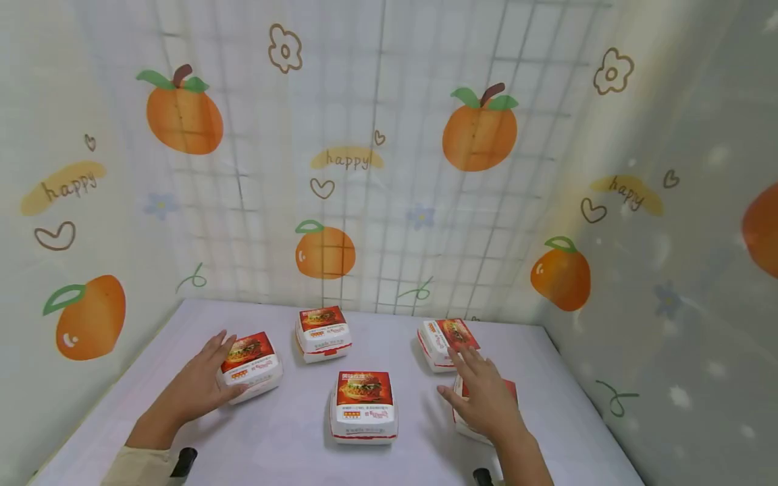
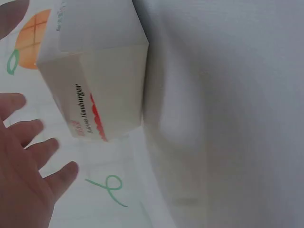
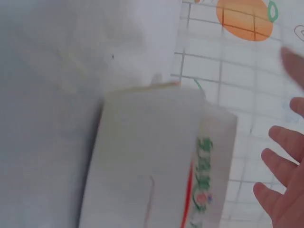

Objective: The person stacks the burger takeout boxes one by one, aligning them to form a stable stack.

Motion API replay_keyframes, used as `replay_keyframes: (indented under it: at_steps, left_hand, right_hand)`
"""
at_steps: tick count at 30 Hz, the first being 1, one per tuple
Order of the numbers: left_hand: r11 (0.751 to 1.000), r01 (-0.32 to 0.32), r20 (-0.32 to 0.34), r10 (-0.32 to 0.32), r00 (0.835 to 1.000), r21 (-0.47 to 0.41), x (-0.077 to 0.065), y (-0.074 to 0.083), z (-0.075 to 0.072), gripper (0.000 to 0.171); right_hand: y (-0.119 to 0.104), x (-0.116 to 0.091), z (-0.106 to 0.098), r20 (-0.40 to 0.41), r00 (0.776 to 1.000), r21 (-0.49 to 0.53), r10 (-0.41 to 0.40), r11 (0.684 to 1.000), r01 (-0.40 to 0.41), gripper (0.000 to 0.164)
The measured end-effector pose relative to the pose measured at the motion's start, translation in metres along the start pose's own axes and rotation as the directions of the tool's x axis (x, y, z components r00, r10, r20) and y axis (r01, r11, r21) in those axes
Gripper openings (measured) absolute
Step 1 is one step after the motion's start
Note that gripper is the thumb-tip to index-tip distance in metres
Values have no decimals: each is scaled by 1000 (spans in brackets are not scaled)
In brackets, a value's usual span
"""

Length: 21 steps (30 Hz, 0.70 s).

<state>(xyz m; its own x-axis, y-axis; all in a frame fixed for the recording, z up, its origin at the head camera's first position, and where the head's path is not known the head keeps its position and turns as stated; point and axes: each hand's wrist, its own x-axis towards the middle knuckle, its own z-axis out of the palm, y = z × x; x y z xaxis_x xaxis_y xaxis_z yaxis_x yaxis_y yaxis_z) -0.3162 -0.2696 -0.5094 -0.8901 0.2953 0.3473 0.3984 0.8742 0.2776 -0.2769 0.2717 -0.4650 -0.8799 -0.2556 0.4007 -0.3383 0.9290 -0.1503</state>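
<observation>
My left hand [image 1: 196, 383] hovers at the left side of a white hamburger box [image 1: 258, 368] with a red burger picture on its lid. In the left wrist view, the spread fingers [image 2: 45, 156] stand apart from the box [image 2: 109, 85]. On the right, my right hand [image 1: 483, 398] hangs over another hamburger box [image 1: 509, 391] and covers much of it. The right wrist view shows those fingers [image 3: 280, 168] extended, with a gap to the box [image 3: 142, 142]. Neither hand holds anything.
A hamburger box [image 1: 365, 408] sits at the front middle of the white table [image 1: 273, 445]. Two more boxes stand farther back, a left one [image 1: 324, 334] and a right one [image 1: 434, 345]. A curtain [image 1: 389, 88] printed with oranges surrounds the back and sides.
</observation>
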Motion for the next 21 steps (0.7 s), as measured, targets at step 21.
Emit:
replay_keyframes:
  at_steps: [21]
  left_hand:
    - [964, 208, 164, -181, 970, -168, 7, -24, 13, 133]
  right_hand:
    - [-34, 2, 25, 54, 998, 130, -11, 991, 4, 89]
